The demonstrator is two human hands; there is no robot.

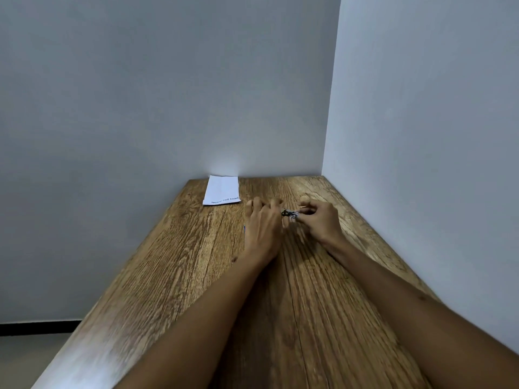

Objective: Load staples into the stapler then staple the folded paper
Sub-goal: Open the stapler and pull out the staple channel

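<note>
Two bare forearms reach from the lower edge across the wooden bench (pixel 196 276), which sits pushed into a corner between two pale grey walls. The left forearm runs up the middle of the bench, the right one comes in from the lower right, and the two hands meet over the far half of the surface.

The left hand (pixel 262 223) is seen from the back, fingers curled downward and toward the right hand; a sliver of blue shows at its left edge, too small to identify. The right hand (pixel 320 220) has its fingers curled inward. Between them is a small dark metal piece, seemingly the stapler (pixel 289 214), with a shiny strip along it. The right hand's fingertips pinch its right end, and the left hand's fingers close on its left end. It is held just above the bench or resting on it; which one cannot be told. Whether staples are inside it is too small and blurred to make out.

The folded paper (pixel 222 190) lies flat at the far edge of the bench, touching the back wall, to the left of the hands and apart from them. A line of printed text runs along its near edge.

No containers are visible.
</note>
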